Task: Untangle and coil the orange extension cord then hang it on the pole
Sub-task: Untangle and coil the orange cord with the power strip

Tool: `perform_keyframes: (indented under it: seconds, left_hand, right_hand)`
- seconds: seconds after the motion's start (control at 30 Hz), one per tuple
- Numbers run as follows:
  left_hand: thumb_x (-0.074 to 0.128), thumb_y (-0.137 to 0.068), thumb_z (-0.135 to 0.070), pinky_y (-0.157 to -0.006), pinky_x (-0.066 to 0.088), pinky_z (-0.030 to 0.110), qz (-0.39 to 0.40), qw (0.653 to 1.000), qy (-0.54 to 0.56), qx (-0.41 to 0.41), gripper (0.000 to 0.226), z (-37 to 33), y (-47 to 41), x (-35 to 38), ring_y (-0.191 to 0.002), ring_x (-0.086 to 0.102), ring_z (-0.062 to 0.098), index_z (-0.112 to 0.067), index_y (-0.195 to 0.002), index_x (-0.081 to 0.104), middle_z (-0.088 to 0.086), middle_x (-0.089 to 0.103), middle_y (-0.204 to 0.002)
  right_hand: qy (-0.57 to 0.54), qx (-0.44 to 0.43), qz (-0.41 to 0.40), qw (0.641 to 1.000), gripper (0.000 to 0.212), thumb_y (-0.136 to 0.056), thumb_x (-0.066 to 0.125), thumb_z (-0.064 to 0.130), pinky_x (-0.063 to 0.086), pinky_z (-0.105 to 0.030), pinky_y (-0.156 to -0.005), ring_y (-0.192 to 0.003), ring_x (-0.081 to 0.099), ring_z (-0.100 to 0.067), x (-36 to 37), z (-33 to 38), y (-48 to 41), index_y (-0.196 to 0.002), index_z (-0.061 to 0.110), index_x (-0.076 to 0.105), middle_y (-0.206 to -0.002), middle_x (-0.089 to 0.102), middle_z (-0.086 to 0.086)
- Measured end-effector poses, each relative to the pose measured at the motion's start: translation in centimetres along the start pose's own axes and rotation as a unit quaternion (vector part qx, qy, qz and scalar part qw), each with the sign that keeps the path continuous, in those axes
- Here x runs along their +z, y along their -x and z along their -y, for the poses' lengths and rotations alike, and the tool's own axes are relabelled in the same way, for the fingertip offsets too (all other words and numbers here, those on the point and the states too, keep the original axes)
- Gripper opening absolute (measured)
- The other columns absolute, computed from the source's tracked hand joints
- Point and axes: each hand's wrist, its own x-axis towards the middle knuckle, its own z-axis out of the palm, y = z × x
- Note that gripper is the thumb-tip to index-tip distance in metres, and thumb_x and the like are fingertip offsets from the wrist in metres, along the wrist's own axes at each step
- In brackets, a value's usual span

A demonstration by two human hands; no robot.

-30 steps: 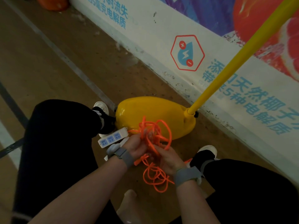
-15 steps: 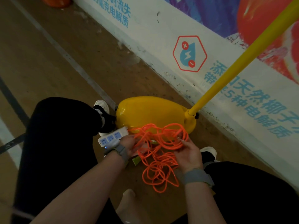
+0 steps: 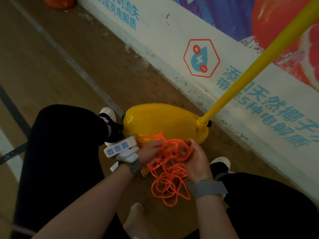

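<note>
Left hand (image 3: pixel 151 151): fingers (image 3: pixel 158 146) curled into the upper part of the orange extension cord (image 3: pixel 170 180), gripping several strands. Right hand (image 3: pixel 197 163): fingers curled narrowly round a bunch of loops at the top of the tangle. The hands are close together with the cord between them. The cord is a loose tangle in front of the knees, just before the yellow base (image 3: pixel 160 119) of the pole (image 3: pixel 255 69). Its lower loops hang toward the floor (image 3: pixel 69 75); contact cannot be told. White power strip (image 3: pixel 119 147), three blue sockets facing up, sits just beside the left wrist. Wall banner (image 3: pixel 172 37): blue print reads "天然椰子" and "5种电解质". Hexagon emblem (image 3: pixel 201 58): drop with lightning bolt, plus and minus.
</note>
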Motion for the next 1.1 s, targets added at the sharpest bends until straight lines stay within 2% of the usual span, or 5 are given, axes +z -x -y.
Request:
perform_keyframes:
  seconds: [0.2,0.6,0.77,0.93,1.1]
  left_hand:
    - [0.053,-0.094,-0.03,-0.078,0.046,0.025,0.164,0.984,-0.011,-0.063,0.017,0.6,0.9,1.5,-0.079,0.058,0.008,-0.016,-0.099,0.063,-0.001,0.061,-0.092]
    - [0.051,-0.096,-0.033,-0.049,0.036,0.02,-0.143,0.972,0.182,-0.042,0.037,1.2,-0.3,1.0,-0.044,0.045,0.004,-0.013,-0.066,0.06,-0.009,0.048,-0.045]
    - [0.042,-0.093,-0.057,-0.056,0.035,0.027,-0.234,0.96,0.114,-0.103,0.056,2.4,-0.9,0.8,-0.052,0.047,0.016,-0.012,-0.07,0.066,0.001,0.051,-0.054]
    - [0.046,-0.093,-0.051,-0.07,0.055,0.043,-0.196,0.972,-0.123,-0.04,0.041,2.6,-0.5,0.7,-0.078,0.067,0.029,-0.014,-0.113,0.045,0.011,0.067,-0.09]
    - [0.04,-0.096,-0.048,-0.07,0.054,0.044,-0.164,0.94,-0.296,-0.042,0.04,2.0,-0.2,0.9,-0.081,0.066,0.032,-0.013,-0.115,0.041,0.013,0.067,-0.095]
  right_hand:
    - [-0.013,0.016,-0.084,0.996,0.022,-0.073,0.073,0.023,0.042,-0.064,-0.095,-0.094,0.062,-0.037,-1.0,-0.1,0.0,-0.089,0.01,0.068,-0.094,0.065,-0.021]
    - [0.209,0.087,-0.092,0.97,0.013,-0.085,0.061,-0.002,0.043,-0.019,-0.041,-0.041,0.057,-0.011,-1.4,-1.5,-0.7,-0.076,0.006,0.066,-0.057,0.065,-0.008]
    - [0.413,0.113,-0.096,0.899,0.018,-0.078,0.07,0.015,0.05,-0.035,-0.055,-0.056,0.062,-0.025,-1.7,-4.2,-1.4,-0.062,0.013,0.064,-0.062,0.066,-0.011]
    - [0.31,0.144,-0.173,0.924,0.022,-0.082,0.059,0.001,0.039,-0.024,-0.047,-0.046,0.049,-0.019,-1.6,-3.9,-0.9,-0.061,0.008,0.057,-0.056,0.055,-0.009]
    - [0.361,0.005,-0.183,0.914,0.03,-0.095,0.05,0.032,0.047,-0.032,-0.081,-0.103,0.055,-0.023,-0.3,-3.1,-0.5,-0.121,0.016,0.05,-0.115,0.057,-0.007]
